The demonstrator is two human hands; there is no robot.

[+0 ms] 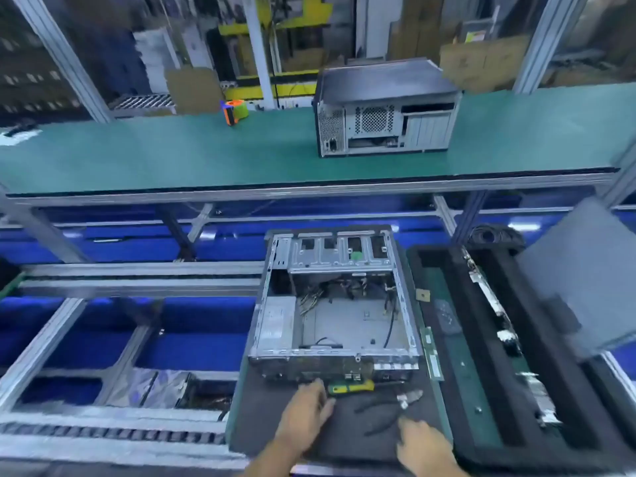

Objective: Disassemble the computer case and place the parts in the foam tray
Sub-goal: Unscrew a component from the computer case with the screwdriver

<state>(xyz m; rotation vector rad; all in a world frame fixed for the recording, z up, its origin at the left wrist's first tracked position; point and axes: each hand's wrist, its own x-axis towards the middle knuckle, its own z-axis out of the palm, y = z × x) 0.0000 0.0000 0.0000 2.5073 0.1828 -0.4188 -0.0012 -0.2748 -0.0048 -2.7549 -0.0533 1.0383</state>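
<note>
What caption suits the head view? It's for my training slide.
Two bare hands reach toward a screwdriver and pliers before an opened computer case.

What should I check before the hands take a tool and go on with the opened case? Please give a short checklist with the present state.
1. Open case lies flat on the dark mat, inside exposed: ok.
2. Screwdriver within reach beside the left hand: ok.
3. Pliers within reach, near the right hand: ok.
4. Both hands empty: ok.
5. Cables inside the case unplugged: cannot tell.
6. Free slot in the foam tray: cannot tell, blurred.
</note>
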